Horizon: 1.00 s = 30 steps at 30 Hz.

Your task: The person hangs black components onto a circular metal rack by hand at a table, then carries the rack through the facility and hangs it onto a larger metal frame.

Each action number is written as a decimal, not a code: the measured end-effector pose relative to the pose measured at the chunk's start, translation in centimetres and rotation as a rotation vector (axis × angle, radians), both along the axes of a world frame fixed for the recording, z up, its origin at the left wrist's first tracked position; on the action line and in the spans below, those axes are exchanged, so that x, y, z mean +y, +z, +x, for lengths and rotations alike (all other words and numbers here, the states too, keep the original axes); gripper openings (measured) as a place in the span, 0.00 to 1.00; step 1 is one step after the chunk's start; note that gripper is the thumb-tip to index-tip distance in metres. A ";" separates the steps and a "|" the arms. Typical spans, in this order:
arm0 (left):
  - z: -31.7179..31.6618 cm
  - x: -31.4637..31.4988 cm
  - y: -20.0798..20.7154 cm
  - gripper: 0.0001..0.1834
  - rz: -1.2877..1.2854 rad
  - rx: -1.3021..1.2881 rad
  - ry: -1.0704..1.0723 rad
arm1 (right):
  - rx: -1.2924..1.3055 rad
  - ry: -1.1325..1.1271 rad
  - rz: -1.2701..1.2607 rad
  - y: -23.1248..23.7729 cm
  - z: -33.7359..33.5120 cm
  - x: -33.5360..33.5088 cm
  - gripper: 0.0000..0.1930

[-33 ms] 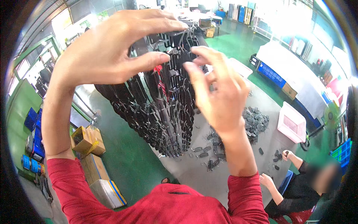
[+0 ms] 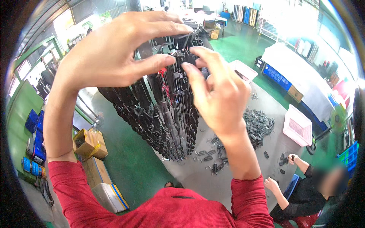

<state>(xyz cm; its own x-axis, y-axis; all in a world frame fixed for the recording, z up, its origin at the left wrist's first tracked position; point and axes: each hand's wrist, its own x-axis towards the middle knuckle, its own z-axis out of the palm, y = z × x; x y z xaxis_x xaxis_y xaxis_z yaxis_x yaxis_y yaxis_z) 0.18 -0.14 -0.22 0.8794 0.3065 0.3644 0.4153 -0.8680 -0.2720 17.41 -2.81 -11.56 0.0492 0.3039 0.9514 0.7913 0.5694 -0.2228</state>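
A dense hanging bundle of black clip-like parts on wire hooks (image 2: 167, 125) fills the middle, narrowing toward the bottom. My left hand (image 2: 118, 49) reaches across its upper part from the left, fingers stretched and thumb well apart. Close by, my right hand (image 2: 224, 91) has its fingers half bent, with thumb and forefinger apart at the bundle's upper right side. Dark parts show behind that gap; whether the fingertips touch one cannot be made out. A small red piece (image 2: 164, 85) shows among the black ones below my left thumb.
On the grey table (image 2: 190, 176) lies a heap of loose black parts (image 2: 258, 125). Pink trays stand at its right (image 2: 298, 125) and far edge (image 2: 243, 70). A co-worker (image 2: 304, 190) sits at right, hands over parts. Cardboard boxes (image 2: 97, 142) stand on the floor at left.
My right hand has shifted slightly left, closer to my left thumb. My left hand has moved a little to the right.
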 end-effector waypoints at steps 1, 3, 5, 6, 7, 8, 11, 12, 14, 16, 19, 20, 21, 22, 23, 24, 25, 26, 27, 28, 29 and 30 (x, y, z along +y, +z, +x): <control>0.1 -0.2 -0.1 0.26 -0.012 -0.019 -0.011 | -0.042 -0.072 -0.007 0.1 -0.5 0.1 0.10; 0.1 -0.7 0.1 0.26 0.014 -0.028 -0.010 | -0.061 -0.117 0.000 0.5 -1.3 0.4 0.10; 0.0 -0.7 0.1 0.24 0.042 -0.047 -0.046 | -0.052 -0.138 0.012 0.4 -1.7 0.8 0.08; 0.1 -0.7 0.0 0.24 0.038 -0.048 -0.048 | -0.053 -0.141 0.008 0.3 -1.5 1.1 0.08; 0.2 -0.7 -0.1 0.24 0.025 -0.048 -0.041 | 0.041 0.019 0.023 0.2 -1.3 1.4 0.07; 0.1 -0.8 -0.2 0.23 0.015 -0.052 -0.028 | 0.132 0.185 0.040 0.0 -1.2 1.8 0.06; -0.3 -0.6 -0.3 0.23 0.028 -0.052 -0.046 | 0.328 0.565 -0.134 -0.1 -0.7 2.2 0.05; -0.3 -0.6 -0.3 0.23 0.027 -0.051 -0.047 | 0.464 0.768 -0.266 0.1 -0.5 2.0 0.05; -0.4 -0.5 -0.3 0.23 0.053 -0.033 -0.037 | 0.502 0.798 -0.371 0.7 0.1 1.2 0.06; -0.4 -0.4 -0.4 0.23 0.066 -0.030 -0.036 | 0.516 0.920 -0.428 1.0 0.3 1.3 0.06; 0.4 -0.5 -0.2 0.23 0.048 -0.034 -0.069 | 0.517 0.937 -0.491 1.2 1.3 1.3 0.07; 0.6 -0.6 -0.1 0.23 0.018 -0.032 -0.076 | 0.527 0.934 -0.501 1.1 1.5 1.3 0.07; 0.7 -0.5 0.0 0.22 0.038 -0.019 -0.090 | 0.480 0.936 -0.482 1.2 1.7 1.3 0.07; 0.8 -0.7 0.2 0.22 0.026 -0.016 -0.092 | 0.433 0.938 -0.463 1.3 1.9 1.4 0.07; 0.9 -0.7 0.4 0.22 0.080 0.012 -0.068 | 0.444 0.923 -0.508 1.3 2.2 1.5 0.07; 1.0 -0.6 0.4 0.21 0.134 0.040 -0.045 | 0.457 0.917 -0.517 0.9 2.5 1.6 0.07; 0.8 -0.3 0.5 0.23 0.020 -0.008 -0.068 | 0.484 0.988 -0.514 0.5 2.8 1.7 0.07; 0.6 0.0 0.3 0.25 -0.098 -0.056 -0.095 | 0.514 1.057 -0.514 -0.1 3.2 1.8 0.07; 0.5 0.4 0.3 0.25 -0.005 -0.010 -0.123 | 0.509 1.030 -0.476 -0.7 3.5 1.9 0.08; 0.6 0.8 0.1 0.24 0.022 -0.005 -0.145 | 0.525 1.015 -0.487 -0.9 4.0 1.9 0.08; 1.4 1.6 -0.4 0.24 0.051 0.007 -0.201 | 0.494 0.851 -0.509 -1.1 5.5 1.5 0.10; 1.1 1.6 -1.0 0.23 0.081 0.028 -0.226 | 0.459 0.727 -0.544 -1.4 6.0 1.3 0.12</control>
<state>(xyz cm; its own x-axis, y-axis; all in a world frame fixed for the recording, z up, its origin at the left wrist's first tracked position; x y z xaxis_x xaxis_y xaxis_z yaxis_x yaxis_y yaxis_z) 1.26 1.45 -1.19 0.9323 0.0717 0.3545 0.2045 -0.9130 -0.3531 23.42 -1.54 -12.96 0.0053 0.7917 0.6109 0.0666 0.6093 -0.7902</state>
